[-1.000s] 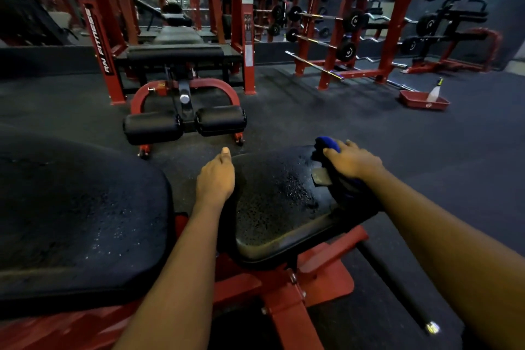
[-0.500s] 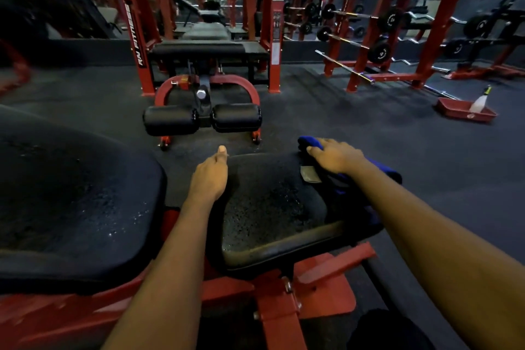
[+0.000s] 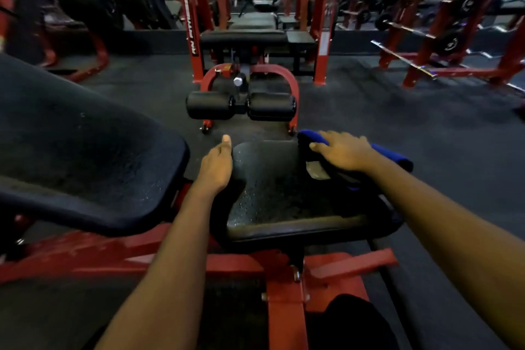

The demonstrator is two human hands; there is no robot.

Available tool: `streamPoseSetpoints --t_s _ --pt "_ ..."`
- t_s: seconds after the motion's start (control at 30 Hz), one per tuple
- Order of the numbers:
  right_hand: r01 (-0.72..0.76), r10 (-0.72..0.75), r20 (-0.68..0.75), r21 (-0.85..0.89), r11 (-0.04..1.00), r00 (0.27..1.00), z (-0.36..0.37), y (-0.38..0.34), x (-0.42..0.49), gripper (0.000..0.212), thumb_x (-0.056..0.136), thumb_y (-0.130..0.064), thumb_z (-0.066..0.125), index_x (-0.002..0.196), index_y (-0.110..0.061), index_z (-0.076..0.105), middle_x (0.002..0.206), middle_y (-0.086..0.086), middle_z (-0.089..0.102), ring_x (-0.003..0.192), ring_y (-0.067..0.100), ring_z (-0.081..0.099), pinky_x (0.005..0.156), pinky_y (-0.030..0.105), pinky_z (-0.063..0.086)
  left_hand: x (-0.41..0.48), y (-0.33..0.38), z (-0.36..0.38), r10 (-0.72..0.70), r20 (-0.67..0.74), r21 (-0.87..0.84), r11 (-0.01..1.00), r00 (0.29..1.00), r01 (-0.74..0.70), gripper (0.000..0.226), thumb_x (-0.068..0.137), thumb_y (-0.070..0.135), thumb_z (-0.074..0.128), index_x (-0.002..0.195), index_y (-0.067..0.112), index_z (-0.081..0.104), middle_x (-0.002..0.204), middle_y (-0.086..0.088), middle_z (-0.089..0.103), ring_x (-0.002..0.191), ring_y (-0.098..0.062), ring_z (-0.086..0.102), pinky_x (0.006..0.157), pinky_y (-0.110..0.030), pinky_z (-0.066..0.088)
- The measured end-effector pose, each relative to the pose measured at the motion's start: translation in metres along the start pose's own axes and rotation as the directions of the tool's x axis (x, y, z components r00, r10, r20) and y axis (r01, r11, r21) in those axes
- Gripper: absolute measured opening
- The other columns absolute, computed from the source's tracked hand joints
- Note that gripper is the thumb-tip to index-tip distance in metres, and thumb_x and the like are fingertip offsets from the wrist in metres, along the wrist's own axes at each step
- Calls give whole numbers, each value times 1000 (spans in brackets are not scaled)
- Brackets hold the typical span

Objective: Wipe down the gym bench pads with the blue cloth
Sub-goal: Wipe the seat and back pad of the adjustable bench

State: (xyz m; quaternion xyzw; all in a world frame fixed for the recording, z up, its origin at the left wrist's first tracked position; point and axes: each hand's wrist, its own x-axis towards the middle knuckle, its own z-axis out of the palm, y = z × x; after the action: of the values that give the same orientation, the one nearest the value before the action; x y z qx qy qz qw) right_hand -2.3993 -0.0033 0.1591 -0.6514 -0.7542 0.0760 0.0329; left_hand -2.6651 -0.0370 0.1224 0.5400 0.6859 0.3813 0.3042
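1. The right hand [image 3: 343, 152] lies palm down on the blue cloth [image 3: 393, 158], fingers spread wide and fairly flat, pressing it onto the pad.
2. The cloth sits on the far right corner of the seat pad [image 3: 278, 190]. One end pokes out ahead of the fingers, and the other trails off the pad's right side behind the wrist.
3. A small pale label [image 3: 316, 171] shows on the pad just below the right thumb.
4. The left hand [image 3: 217, 167] rests on the seat pad's left edge with the thumb pointing straight ahead. Its fingers drop out of sight, so whether they grip the edge cannot be told.
5. The seat pad's black surface is speckled with droplets between the two hands.
6. The big back pad [image 3: 85, 156] fills the left side, tilted, just beside the seat pad.
7. A red frame [image 3: 285, 307] carries both pads.
8. Ahead on the dark floor [image 3: 412, 128], two black roller pads [image 3: 211, 105] sit side by side on another red machine.
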Motion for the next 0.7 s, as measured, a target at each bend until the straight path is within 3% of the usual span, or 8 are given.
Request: streamPoseSetpoints --t_s 0.13,0.3,0.43,0.5,0.63,0.7 --pt "174 -175 29 37 984 984 -1 17 -28 56 101 -55 37 153 -44 21 161 -21 16 151 11 13 118 51 14 -21 -21 1 -7 7 -85 996 1000 8 64 103 56 17 148 19 42 156 -9 35 146 -26 27 120 -43 18" --pt "-19 18 41 20 1000 999 -7 -11 1 53 101 -57 32 151 -39 32 158 -3 34 143 29 33 113 60 18 -27 -27 -2 -73 51 -262 961 996 84 74 96 69 14 146 24 45 153 -4 40 142 -24 34 119 -48 23" --pt "165 -165 18 3 986 986 2 -11 -29 54 103 -50 34 154 -39 23 164 -12 17 151 17 15 119 55 12 -30 -24 0 -76 43 -270 959 996 85 80 90 76 15 142 27 50 151 -5 43 141 -25 37 118 -51 25" --pt "191 -192 44 18 981 980 0 3 -36 56 103 -50 35 155 -37 22 164 -16 13 151 12 8 120 51 10 -28 -25 0 -75 40 -262 961 996 83 83 86 78 16 141 26 51 149 -6 46 140 -26 39 117 -51 27" --pt "-3 2 25 53 999 1000 -8 -10 -13 51 101 -53 34 150 -39 33 159 -6 32 144 26 30 114 59 18 -28 -25 1 -58 30 -244 968 998 64 72 96 68 17 145 23 47 152 -7 42 141 -26 36 118 -51 26" --pt "-20 20 12 49 999 1000 -8 -26 -13 50 101 -51 34 150 -39 34 157 -1 37 142 30 34 114 59 19 -30 -26 1 -71 31 -238 968 997 76 74 95 70 18 147 23 43 154 -6 39 143 -26 33 118 -51 24"
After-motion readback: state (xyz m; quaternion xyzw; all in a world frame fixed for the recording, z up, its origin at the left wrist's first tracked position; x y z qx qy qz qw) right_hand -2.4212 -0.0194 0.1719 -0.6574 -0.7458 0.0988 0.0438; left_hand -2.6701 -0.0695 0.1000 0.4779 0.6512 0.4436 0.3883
